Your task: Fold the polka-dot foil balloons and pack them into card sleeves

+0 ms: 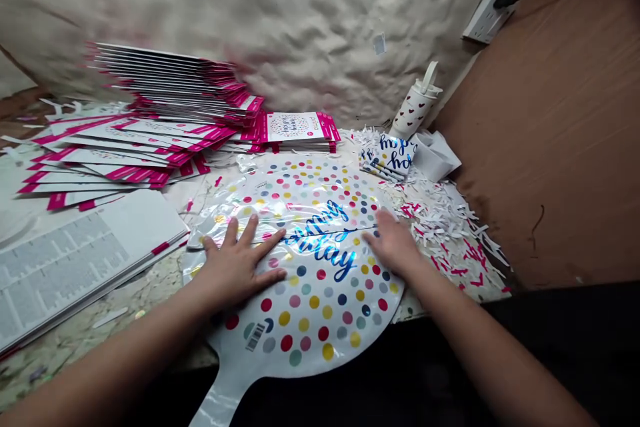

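A flat foil balloon (320,307) with coloured dots and blue script lies on the table in front of me, its neck hanging over the near edge. Its upper half looks folded over along a crease across the middle. My left hand (240,263) lies flat on the balloon's left side with fingers spread. On the right side my right hand (393,240) presses down, fingers stretched out along the crease. Neither hand holds anything.
Stacks of pink-and-white cards (165,97) fill the back left. A printed white sheet pile (75,260) lies at left. Folded balloons (387,157), a heart-patterned cup (415,107) and paper shreds (450,220) sit at right. A brown board (550,147) stands to the right.
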`<control>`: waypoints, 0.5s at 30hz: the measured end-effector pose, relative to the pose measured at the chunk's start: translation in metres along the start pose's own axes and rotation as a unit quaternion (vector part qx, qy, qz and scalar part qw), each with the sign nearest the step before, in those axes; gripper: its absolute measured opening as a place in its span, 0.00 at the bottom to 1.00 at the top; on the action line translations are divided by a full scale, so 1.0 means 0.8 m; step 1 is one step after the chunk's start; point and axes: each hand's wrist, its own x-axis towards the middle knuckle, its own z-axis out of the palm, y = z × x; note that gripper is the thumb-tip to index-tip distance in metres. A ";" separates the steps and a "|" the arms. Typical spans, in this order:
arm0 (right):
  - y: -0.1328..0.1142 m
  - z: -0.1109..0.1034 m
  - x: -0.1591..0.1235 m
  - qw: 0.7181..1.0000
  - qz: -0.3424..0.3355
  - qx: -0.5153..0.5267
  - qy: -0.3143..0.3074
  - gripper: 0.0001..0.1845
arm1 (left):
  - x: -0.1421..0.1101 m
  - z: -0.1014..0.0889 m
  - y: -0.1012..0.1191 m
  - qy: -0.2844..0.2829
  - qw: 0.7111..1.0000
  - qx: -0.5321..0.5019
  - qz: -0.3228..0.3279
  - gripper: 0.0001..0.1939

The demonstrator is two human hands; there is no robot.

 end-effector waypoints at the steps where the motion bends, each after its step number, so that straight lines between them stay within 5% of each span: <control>1: 0.023 -0.003 -0.007 0.998 0.045 -0.022 0.037 0.36 | 0.002 -0.001 0.005 0.007 1.000 0.003 -0.002 0.38; 3: 0.044 -0.005 -0.025 0.995 0.009 -0.036 0.091 0.33 | 0.007 -0.002 0.022 0.037 0.999 0.011 0.010 0.40; 6: 0.023 0.004 -0.039 0.992 -0.096 -0.007 0.084 0.32 | 0.014 0.005 0.053 0.047 0.998 0.004 0.052 0.43; 9: -0.002 0.009 -0.019 0.992 0.004 0.081 0.093 0.37 | 0.017 0.014 0.072 0.014 0.998 -0.009 0.067 0.46; 12: -0.008 -0.008 0.019 0.950 0.118 0.264 0.121 0.42 | 0.018 0.017 0.077 0.005 0.998 -0.015 0.059 0.48; 15: -0.043 -0.040 0.041 0.912 0.070 0.364 0.177 0.38 | 0.018 0.016 0.078 -0.001 0.998 -0.030 0.049 0.52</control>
